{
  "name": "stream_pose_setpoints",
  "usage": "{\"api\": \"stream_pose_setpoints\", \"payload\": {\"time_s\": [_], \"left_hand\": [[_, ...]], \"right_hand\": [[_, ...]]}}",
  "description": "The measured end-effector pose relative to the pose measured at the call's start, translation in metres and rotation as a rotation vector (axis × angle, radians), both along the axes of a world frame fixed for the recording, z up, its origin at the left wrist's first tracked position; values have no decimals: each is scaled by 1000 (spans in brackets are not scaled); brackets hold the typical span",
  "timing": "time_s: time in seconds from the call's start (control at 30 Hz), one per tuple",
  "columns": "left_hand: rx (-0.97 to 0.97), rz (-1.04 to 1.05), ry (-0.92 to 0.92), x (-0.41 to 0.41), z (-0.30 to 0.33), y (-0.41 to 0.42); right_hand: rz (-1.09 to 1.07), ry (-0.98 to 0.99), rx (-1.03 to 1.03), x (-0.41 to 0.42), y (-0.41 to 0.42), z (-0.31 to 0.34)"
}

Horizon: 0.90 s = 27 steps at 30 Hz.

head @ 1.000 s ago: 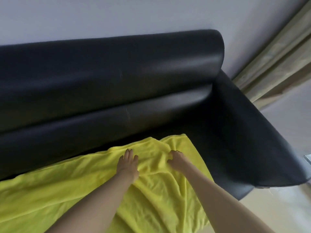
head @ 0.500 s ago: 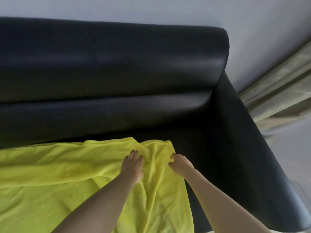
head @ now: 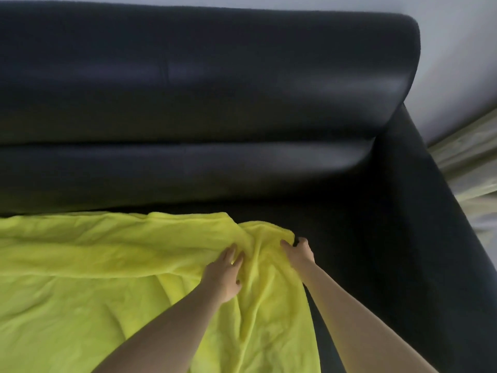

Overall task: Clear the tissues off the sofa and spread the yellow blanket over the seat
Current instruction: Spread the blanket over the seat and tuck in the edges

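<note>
A yellow blanket [head: 107,278] lies wrinkled across the seat of a black sofa [head: 215,90], covering the left and middle of the seat. Its far right corner is bunched into folds. My left hand [head: 224,274] rests flat on the blanket just left of that bunch, fingers spread. My right hand [head: 300,251] pinches the blanket's right edge near the corner, fingers curled around the cloth. A strip of bare black seat [head: 363,265] shows to the right of the blanket. No tissues are in view.
The sofa's right armrest [head: 430,238] rises at the right side. A pale wall [head: 457,49] stands behind the backrest, and a greenish curtain [head: 468,162] hangs at the far right.
The view has swung left and closer, so the blanket now spans the lower left. My right hand has gone from resting by the edge to gripping it; my left hand stays pressed on the cloth.
</note>
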<state>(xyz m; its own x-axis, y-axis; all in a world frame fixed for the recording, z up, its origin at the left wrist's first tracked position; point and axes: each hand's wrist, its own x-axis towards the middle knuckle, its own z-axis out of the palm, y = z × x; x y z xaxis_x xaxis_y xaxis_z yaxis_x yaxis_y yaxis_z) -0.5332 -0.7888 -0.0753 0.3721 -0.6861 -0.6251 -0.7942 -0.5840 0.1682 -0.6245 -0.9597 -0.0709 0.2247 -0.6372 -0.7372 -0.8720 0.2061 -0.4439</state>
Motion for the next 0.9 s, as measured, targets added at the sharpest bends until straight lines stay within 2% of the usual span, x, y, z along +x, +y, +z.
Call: {"api": "stream_pose_setpoints", "payload": {"time_s": [0.13, 0.3, 0.43, 0.53, 0.63, 0.83, 0.9], "left_hand": [[-19, -19, -5, 1, -3, 6], [-2, -24, -20, 2, -2, 1], [12, -33, -21, 1, -3, 1], [20, -36, -21, 2, -3, 0], [41, -56, -35, 3, -1, -2], [116, -96, -90, 3, -1, -12], [139, -75, -90, 2, 0, -16]], "right_hand": [[-143, -168, 196, 8, -2, -1], [9, -164, 208, 12, -9, 3], [48, -218, 210, 10, -25, 10], [147, -240, 283, 5, -44, 18], [497, -96, 292, -3, -59, 31], [1194, 581, -70, -25, -88, 50], [1300, 707, -219, -33, -96, 57]]}}
